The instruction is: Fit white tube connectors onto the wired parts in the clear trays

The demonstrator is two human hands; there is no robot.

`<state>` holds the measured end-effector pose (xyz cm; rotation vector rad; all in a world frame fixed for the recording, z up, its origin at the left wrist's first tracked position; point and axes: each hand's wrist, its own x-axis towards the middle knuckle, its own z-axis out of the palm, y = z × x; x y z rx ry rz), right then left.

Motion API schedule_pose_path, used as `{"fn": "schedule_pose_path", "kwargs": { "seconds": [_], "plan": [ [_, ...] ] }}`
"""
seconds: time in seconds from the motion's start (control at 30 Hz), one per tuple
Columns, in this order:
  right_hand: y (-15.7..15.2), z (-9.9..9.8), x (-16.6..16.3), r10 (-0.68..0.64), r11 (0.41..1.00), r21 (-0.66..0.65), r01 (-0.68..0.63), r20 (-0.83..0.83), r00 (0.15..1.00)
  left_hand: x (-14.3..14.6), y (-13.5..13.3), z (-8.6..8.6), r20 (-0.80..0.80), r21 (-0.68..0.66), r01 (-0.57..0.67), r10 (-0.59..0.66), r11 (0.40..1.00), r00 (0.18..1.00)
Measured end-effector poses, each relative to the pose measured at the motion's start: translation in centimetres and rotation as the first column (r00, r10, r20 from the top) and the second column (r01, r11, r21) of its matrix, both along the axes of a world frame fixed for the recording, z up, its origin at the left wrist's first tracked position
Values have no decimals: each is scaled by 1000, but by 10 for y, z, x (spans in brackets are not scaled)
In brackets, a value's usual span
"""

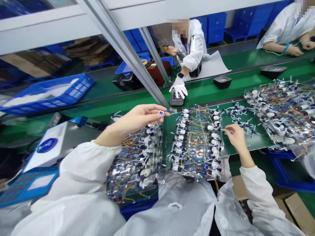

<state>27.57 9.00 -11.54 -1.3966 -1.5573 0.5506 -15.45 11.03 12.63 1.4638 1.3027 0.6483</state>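
Mid-frame, my left hand's fingers [154, 107] lightly pinch a blue-and-white label [161, 113]; right of centre, my right hand's fingers [231, 126] pinch a white strip [221, 129]. Tugging could snag tangled wires [195, 141].

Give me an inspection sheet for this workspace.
Surface: green worktop, partly covered.
Job's things: white wired parts in two columns on clear plastic.
Clutter: loose strips scattered right of the columns.
Hands: left hand has a small blue-marked piece at its fingertips; right hand pinches near a pale strip, grip unclear.
Cables: yellow and blue wires tangled between the columns.
Surroundings: co-worker's gloved hand over a display unit; blue crate at left.
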Motion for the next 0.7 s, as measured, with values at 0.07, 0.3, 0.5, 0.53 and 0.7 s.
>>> {"fn": "schedule_pose_path", "kwargs": {
  "seconds": [0.07,0.3,0.5,0.53,0.7],
  "plan": [
    [-4,-4,6,-58,998,15,59,-30,998,14,10,-11,-99,31,102,-99,994,990],
    [-8,-15,2,-211,977,-131,166,-553,806,68,43,-59,-442,320,461,-300,828,845],
    [-7,-5,-18,-165,983,-52,174,-655,737,119,51,-96,-401,383,513,-362,768,841],
    [-7,-3,-21,-143,988,-46,149,-649,747,128,52,-101,-363,370,525,-401,767,841],
    [-6,5,-32,-89,996,-43,78,-536,840,165,59,-133,-134,402,508,-500,762,856]
  ]
}}
